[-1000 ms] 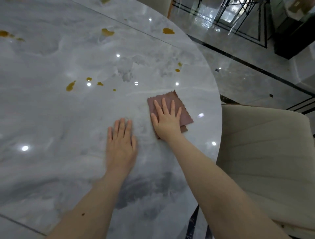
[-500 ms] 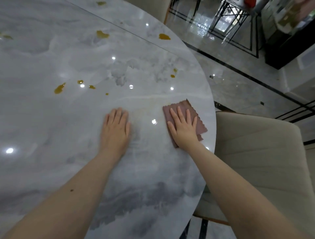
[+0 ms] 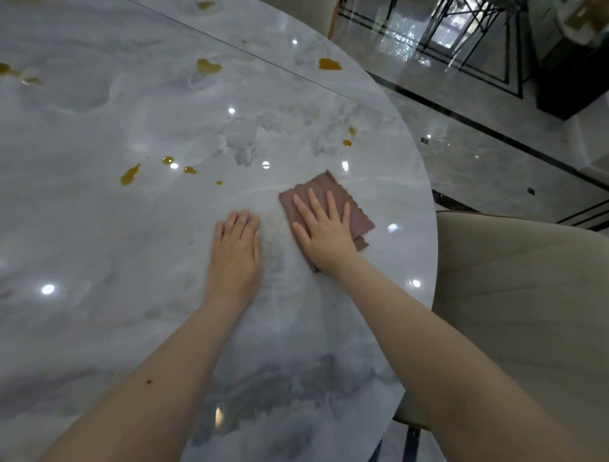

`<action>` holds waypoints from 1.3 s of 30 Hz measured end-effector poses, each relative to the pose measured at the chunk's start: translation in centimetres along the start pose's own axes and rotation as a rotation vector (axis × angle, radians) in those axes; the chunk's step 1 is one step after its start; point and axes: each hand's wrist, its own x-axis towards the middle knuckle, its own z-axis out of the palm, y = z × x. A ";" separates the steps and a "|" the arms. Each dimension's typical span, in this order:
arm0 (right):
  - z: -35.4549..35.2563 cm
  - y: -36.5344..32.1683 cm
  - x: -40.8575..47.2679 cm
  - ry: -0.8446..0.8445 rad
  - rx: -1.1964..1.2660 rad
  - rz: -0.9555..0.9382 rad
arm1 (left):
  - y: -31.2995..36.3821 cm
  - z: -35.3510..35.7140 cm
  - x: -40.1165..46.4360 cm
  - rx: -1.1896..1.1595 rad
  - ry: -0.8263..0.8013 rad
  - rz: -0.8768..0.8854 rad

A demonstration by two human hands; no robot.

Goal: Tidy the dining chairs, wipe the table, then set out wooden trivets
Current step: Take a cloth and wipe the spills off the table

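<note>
1 grey marble surface (image 3: 99, 263) is filling most of the view, its round edge curving down the right side. Amber spills are sitting on it, going left to right: 1 streak at the far-left edge (image 3: 19, 76), 1 elongated blob (image 3: 129, 174), 2 small drops just right of it (image 3: 168, 160) (image 3: 190, 170), 1 tiny speck (image 3: 219, 182), 1 blob further back (image 3: 208, 66), 1 blob near the far rim (image 3: 329, 64), and 2 small drops close together near the right rim (image 3: 347, 143) (image 3: 352, 130). 1 more blob is getting cut off at the top edge (image 3: 205, 4). That is 10 spills showing.

2 bare forearms are reaching in from the bottom. The left hand (image 3: 235, 254) is lying flat on the bare surface, palm down, fingers straight and together, holding nothing. Just right of it, apart from it, the right hand (image 3: 324, 232) is pressing flat on 1 folded brownish-pink cloth (image 3: 357, 217), fingers straight and slightly spread, not curling round it. The cloth is lying on the surface near the right rim, zigzag edge showing on the right side, all spills sitting beyond it or left of it.

1 beige upholstered chair (image 3: 527, 296) is standing at the right, tucked against the rim. Glossy tiled floor (image 3: 478, 158) with dark inlay lines is showing at upper right.
</note>
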 end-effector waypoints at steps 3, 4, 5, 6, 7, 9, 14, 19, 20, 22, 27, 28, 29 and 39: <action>0.7 -0.8 -7.2 -0.035 -0.033 -0.253 | -0.1 -1.0 -0.3 -0.208 -0.003 -0.012; 0.8 0.1 -9.4 -0.058 -0.052 -0.325 | -0.4 -1.5 -0.6 -0.227 -0.018 -0.002; 0.8 1.3 -11.3 -0.078 -0.069 -0.376 | -0.6 -2.1 -1.2 -0.207 -0.031 0.011; 0.7 2.7 -12.7 -0.092 -0.076 -0.392 | -1.0 -2.5 -2.0 -0.164 -0.029 0.030; 0.4 3.9 -13.4 -0.090 -0.074 -0.366 | -1.3 -2.9 -3.1 -0.114 -0.021 0.048; 0.0 4.9 -12.6 -0.063 -0.058 -0.221 | -1.9 -3.4 -5.5 -0.012 -0.013 0.063; 0.2 -0.1 -5.3 -0.007 0.008 0.119 | -3.1 -3.6 -9.1 0.167 -0.041 0.004; 1.1 -7.2 -2.2 0.011 0.023 0.040 | -3.3 -3.2 -9.2 0.172 -0.027 -0.045; 1.6 -8.3 -3.0 0.011 0.019 -0.006 | -3.2 -3.1 -9.2 0.163 -0.031 -0.049; 2.4 -10.0 -5.4 0.026 0.009 -0.099 | -3.3 -3.1 -9.2 0.151 -0.038 -0.047; 3.1 -6.6 -14.8 0.001 -0.035 -0.191 | -3.4 -3.5 -9.3 0.076 0.019 -0.020; 2.9 -4.7 -16.0 -0.010 -0.040 -0.182 | -3.4 -3.5 -9.2 0.062 0.035 -0.018; 2.4 -2.9 -17.0 -0.014 -0.050 -0.152 | -3.4 -3.6 -9.2 0.036 0.046 -0.020; 2.2 -6.3 -10.0 0.027 0.050 0.218 | -4.6 -5.2 -10.9 0.122 -0.066 -0.023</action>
